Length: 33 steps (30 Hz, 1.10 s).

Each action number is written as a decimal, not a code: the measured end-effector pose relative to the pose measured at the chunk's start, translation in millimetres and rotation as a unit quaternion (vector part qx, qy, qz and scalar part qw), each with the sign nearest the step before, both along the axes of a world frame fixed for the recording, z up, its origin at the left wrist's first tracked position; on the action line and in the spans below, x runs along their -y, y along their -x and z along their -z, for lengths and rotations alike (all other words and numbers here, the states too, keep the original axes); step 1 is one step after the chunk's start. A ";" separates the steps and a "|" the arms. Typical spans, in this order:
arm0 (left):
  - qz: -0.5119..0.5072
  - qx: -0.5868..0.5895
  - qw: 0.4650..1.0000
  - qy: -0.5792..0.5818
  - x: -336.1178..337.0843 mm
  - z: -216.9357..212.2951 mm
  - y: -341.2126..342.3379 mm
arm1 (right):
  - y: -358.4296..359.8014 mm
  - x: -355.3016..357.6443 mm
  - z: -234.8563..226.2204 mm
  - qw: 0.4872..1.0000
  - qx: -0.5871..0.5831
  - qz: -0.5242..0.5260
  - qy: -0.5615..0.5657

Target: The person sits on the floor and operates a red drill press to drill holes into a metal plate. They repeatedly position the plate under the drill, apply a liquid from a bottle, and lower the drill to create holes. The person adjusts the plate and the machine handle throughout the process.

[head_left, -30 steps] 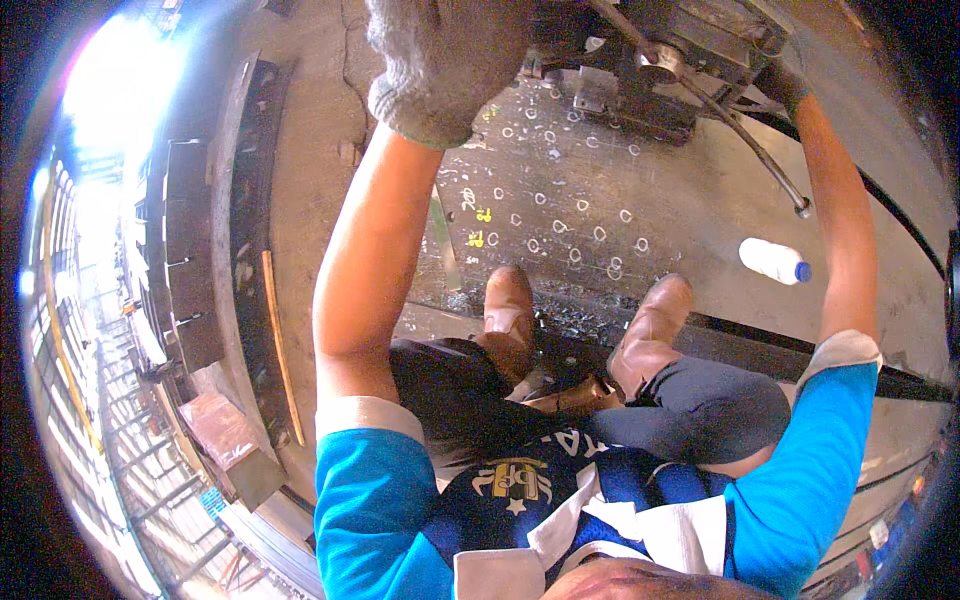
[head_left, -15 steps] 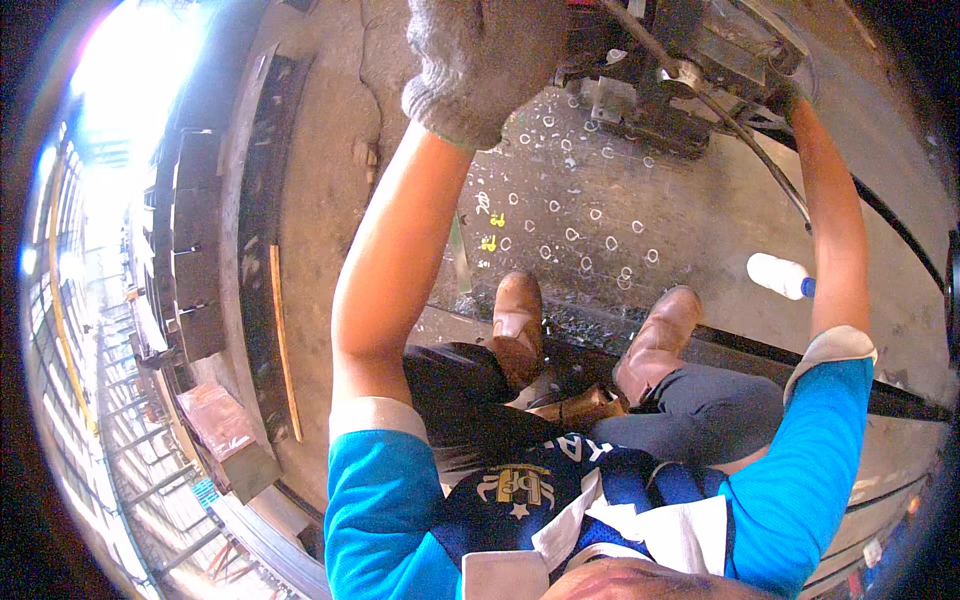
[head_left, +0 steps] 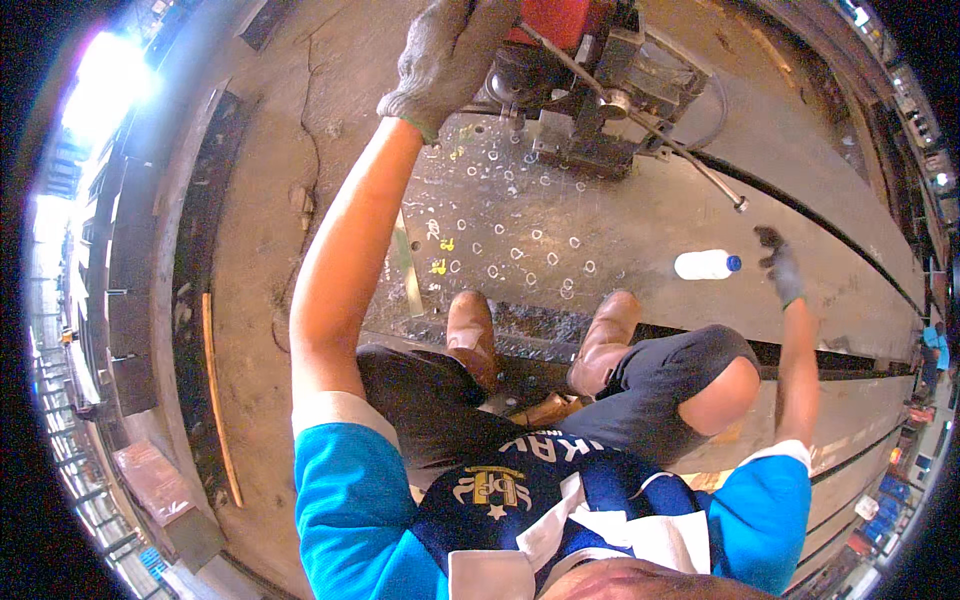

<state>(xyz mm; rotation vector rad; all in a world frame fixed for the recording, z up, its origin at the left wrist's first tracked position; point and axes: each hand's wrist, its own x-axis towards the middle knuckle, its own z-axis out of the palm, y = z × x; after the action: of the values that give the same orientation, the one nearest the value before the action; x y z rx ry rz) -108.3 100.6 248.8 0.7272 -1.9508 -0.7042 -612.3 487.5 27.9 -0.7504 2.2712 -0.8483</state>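
Note:
A drilling machine with a red body [head_left: 556, 22] and a dark metal base stands on a dark steel plate [head_left: 470, 190] marked with chalk circles. Against its left side is my left hand [head_left: 445, 62] in a grey glove; its fingertips are cut off by the upper edge, so its grip is hidden. A long metal lever [head_left: 690, 160] slants from the machine down to the right, ending in a round knob. My right hand [head_left: 780, 266], gloved too, is off the lever, below its knob, fingers apart and holding nothing. Beside it lies a white bottle [head_left: 704, 264] with a blue cap.
My brown boots [head_left: 470, 328] rest at the plate's near edge, by a dark gap. A thin metal strip [head_left: 408, 265] lies left on the plate. A black cable [head_left: 830, 215] runs along the right. A wooden strip [head_left: 220, 400] and a rusty block [head_left: 160, 482] are at far left.
My right hand has left the machine and come back toward me, right of the bottle. The lever's knobbed end now shows. My left hand stays by the machine; the whole view has shifted.

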 end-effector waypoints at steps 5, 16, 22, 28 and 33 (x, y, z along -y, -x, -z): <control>-0.043 0.069 0.995 -0.059 31.5 38.0 -32.9 | -69.0 31.2 -26.9 0.957 -0.148 -0.018 0.247; -0.161 0.549 0.794 -0.205 101.7 192.3 -210.1 | -331.2 313.1 -228.9 0.840 -0.248 -0.400 0.271; -0.173 0.536 0.795 -0.227 108.3 204.8 -244.2 | -408.8 444.8 -209.0 0.751 -0.220 -0.554 0.282; -0.131 0.538 0.809 -0.196 105.8 240.8 -223.5 | -434.2 504.9 -151.1 0.700 -0.344 -0.587 0.216; -0.110 0.531 0.814 -0.211 111.7 243.5 -209.1 | -439.5 499.0 -149.8 0.727 -0.349 -0.553 0.211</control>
<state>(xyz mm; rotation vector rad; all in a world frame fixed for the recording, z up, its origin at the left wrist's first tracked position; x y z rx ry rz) 100.8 -11.1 5.3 1.9028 -2.6229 -0.6371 -172.7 -11.5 177.7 -2.6169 1.5405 -0.4591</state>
